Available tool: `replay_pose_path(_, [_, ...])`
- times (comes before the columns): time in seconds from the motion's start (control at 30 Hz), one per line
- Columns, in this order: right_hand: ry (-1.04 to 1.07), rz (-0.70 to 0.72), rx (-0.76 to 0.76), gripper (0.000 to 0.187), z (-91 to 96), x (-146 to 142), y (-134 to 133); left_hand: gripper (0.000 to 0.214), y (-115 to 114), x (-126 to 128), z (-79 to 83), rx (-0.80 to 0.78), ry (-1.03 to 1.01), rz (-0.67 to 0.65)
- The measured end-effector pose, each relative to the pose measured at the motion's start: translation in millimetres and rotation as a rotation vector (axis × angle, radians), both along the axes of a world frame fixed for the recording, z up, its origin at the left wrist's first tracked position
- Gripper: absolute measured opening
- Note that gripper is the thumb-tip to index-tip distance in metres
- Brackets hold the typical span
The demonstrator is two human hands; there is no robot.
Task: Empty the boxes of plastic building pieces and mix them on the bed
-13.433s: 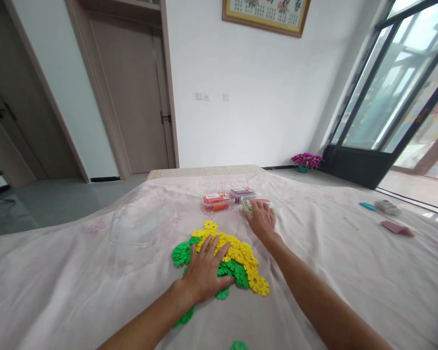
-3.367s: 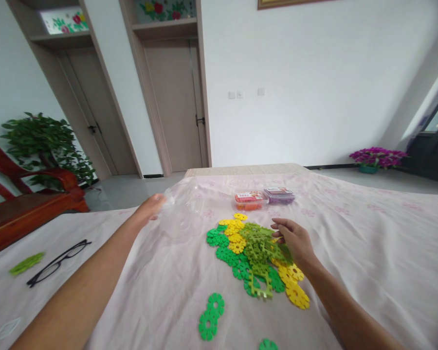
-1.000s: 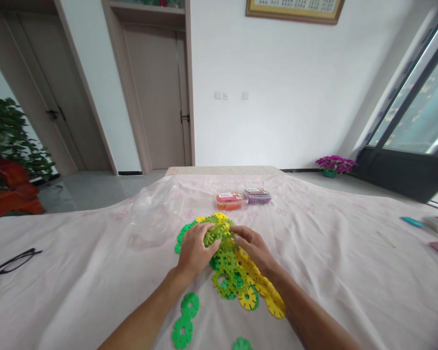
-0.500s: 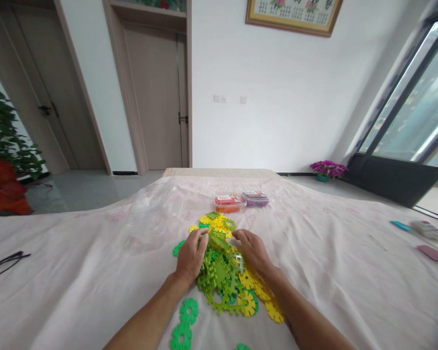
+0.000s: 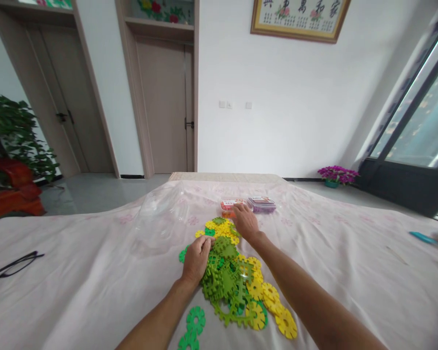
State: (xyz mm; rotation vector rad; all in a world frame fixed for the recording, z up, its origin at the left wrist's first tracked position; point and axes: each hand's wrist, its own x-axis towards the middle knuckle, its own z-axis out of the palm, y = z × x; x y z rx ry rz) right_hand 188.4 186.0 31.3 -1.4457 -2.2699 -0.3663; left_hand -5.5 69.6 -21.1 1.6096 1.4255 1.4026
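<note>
My left hand (image 5: 197, 258) is closed at the upper left edge of the heap, its fingertips on an olive-green notched plastic piece (image 5: 223, 247). Reaching past the heap, my right hand (image 5: 246, 222) is open with nothing visible in it; its fingers overlap the clear box with orange contents (image 5: 228, 206), and I cannot tell whether they touch it. Yellow notched discs (image 5: 255, 288) line the heap's right side, and more yellow pieces (image 5: 219, 228) lie at its far end. Bright green discs (image 5: 196, 320) rest near the left forearm.
A clear box with purple contents (image 5: 263, 204) stands right of the orange one. A crumpled clear plastic bag (image 5: 160, 218) lies left of the heap. Eyeglasses (image 5: 16, 265) are at the far left, and a blue item (image 5: 422, 237) is at the right, all on the pale cloth (image 5: 332, 272).
My right hand has left the heap and moved forward to the orange box. The left hand stays at the green pieces, which now sit lower on the heap. The view has tilted slightly upward.
</note>
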Motion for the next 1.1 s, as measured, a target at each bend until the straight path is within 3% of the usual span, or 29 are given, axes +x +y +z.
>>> replay_pose_path(0.17, [-0.161, -0.011, -0.051, 0.026, 1.6, -1.5, 10.6, 0.031, -1.0, 0.2, 1.2, 0.017, 0.02, 0.011])
replay_pose_path(0.3, [-0.161, 0.039, -0.029, 0.024, 2.6, 3.7, 4.9, 0.027, -0.4, 1.1, 2.6, 0.032, -0.004, 0.016])
replay_pose_path(0.43, [0.007, 0.133, 0.038, 0.025, 8.5, 10.6, -19.0, 0.028, 2.8, 1.6, -0.7, 0.084, -0.041, 0.113])
replay_pose_path(0.6, [0.286, 0.278, 0.052, 0.027, 13.3, 16.9, -70.8, 0.076, 0.5, 2.5, -2.1, 0.227, 0.076, 0.155])
replay_pose_path(0.77, [0.385, 0.424, 0.019, 0.02, -3.4, 20.8, -107.4, 0.106, -2.6, 11.0, 6.6, 0.31, 0.219, 0.135])
replay_pose_path(0.9, [0.46, 0.461, 0.007, 0.016, -12.1, 20.6, -116.6, 0.108, -3.0, 20.3, 16.0, 0.282, 0.193, 0.072])
replay_pose_path(1.1, [0.441, 0.47, -0.114, 0.019, 13.6, 20.5, -129.4, 0.092, -11.1, 27.0, 26.2, 0.334, 0.155, 0.136])
